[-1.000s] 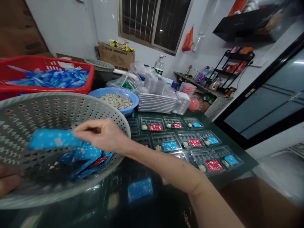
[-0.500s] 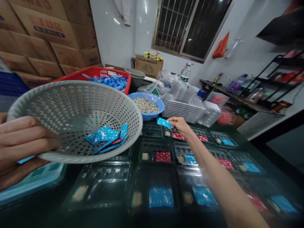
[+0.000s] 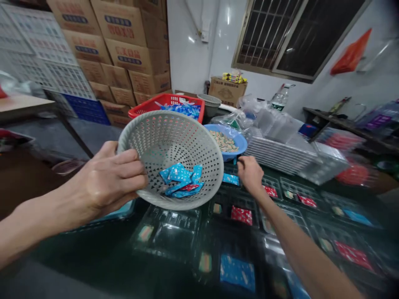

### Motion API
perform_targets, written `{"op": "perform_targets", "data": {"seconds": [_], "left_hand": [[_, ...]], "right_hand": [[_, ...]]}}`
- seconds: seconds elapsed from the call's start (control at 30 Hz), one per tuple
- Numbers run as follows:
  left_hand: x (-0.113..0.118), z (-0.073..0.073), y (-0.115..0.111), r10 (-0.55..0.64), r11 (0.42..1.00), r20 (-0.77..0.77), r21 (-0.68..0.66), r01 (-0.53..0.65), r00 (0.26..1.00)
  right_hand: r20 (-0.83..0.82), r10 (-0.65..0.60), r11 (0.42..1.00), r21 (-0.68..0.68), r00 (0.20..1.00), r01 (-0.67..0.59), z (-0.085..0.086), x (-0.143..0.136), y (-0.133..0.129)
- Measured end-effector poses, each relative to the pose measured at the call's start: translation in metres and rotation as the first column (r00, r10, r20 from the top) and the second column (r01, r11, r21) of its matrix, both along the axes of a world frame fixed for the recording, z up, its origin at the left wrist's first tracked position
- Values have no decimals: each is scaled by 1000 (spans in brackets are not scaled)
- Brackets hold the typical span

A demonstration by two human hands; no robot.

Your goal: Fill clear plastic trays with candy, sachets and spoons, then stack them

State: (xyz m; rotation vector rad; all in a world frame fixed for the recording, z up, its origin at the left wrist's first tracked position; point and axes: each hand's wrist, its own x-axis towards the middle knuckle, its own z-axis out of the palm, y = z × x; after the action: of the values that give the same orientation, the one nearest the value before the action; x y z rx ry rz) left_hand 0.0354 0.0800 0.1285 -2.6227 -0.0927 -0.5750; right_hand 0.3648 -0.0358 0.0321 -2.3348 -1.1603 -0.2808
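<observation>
My left hand (image 3: 116, 176) grips the rim of a grey plastic colander (image 3: 146, 120), held tilted above the table. Several blue patterned packets (image 3: 179, 173) and a bit of red packet lie inside it. Beyond the colander, my right hand (image 3: 250, 171) is over the back row of clear trays, its fingers curled and partly hidden. Just left of those fingers, a blue packet (image 3: 230, 179) lies at a tray. Clear compartment trays (image 3: 174, 238) cover the dark table, several with a small beige-striped piece (image 3: 205, 262) and a red packet (image 3: 241, 214) or blue packet (image 3: 237, 272).
A blue basin (image 3: 241, 143) of small wrapped pieces and a red basket (image 3: 201, 112) of blue packets stand at the back. Stacked clear trays (image 3: 274, 151) are to their right. Cardboard boxes (image 3: 127, 54) are piled at the left wall. A water bottle (image 3: 282, 97) stands behind the trays.
The view has swung left. My right hand has come down to the back row; the blue packet it held up before now appears at a tray. My left hand still holds the colander.
</observation>
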Motion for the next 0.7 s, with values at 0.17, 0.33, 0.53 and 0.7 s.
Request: {"op": "perform_targets", "data": {"seconds": [0.17,0.33,0.53,0.7], "left_hand": [[16,5,-16,-128,990,-18,49,129,992],[23,10,-25,-178,980,-59,81,182,982],[14,21,-16,-111,984,-44,135,116,993],[-10,32,7,37,975,17,218,-40,999]], "right_hand": [[129,490,864,56,862,-500,56,-59,16],[-13,605,700,-468,796,-540,63,-111,39],[71,610,761,-330,789,-558,77,-111,44],[88,582,738,361,808,-571,103,-61,29]]}}
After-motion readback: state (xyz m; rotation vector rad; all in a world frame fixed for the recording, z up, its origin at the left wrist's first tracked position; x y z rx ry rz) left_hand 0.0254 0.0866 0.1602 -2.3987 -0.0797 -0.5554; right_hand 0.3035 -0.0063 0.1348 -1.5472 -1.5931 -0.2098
